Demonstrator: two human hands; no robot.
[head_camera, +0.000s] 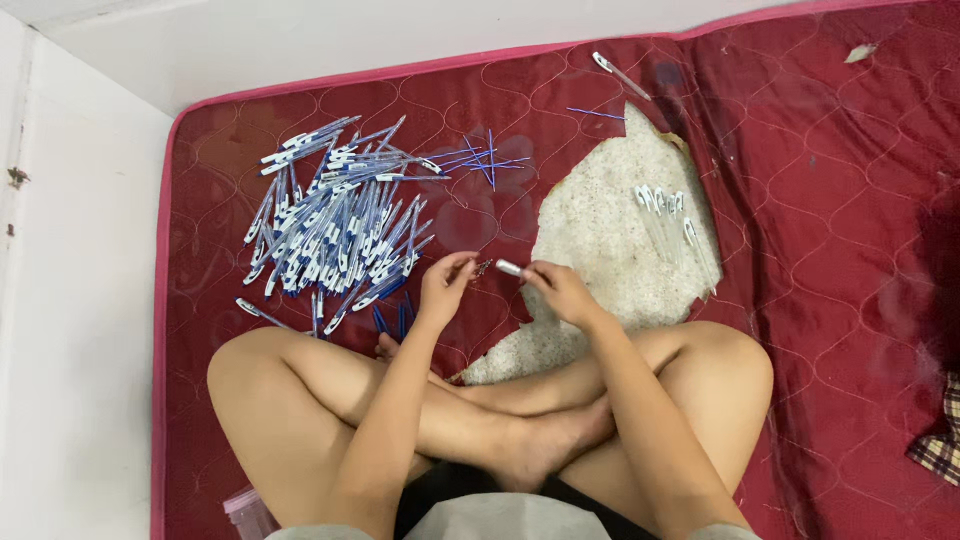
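While pinching parts, hands together

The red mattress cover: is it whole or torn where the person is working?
Torn. The red mattress cover has a large ragged hole in front of the right hand, baring speckled pale foam. A few clear pen barrels lie on it.

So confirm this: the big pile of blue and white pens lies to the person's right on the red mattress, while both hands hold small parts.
Not quite. The head view shows the pile of blue and white pens to the person's left on the red mattress. The rest holds: the left hand and right hand each hold a small part.
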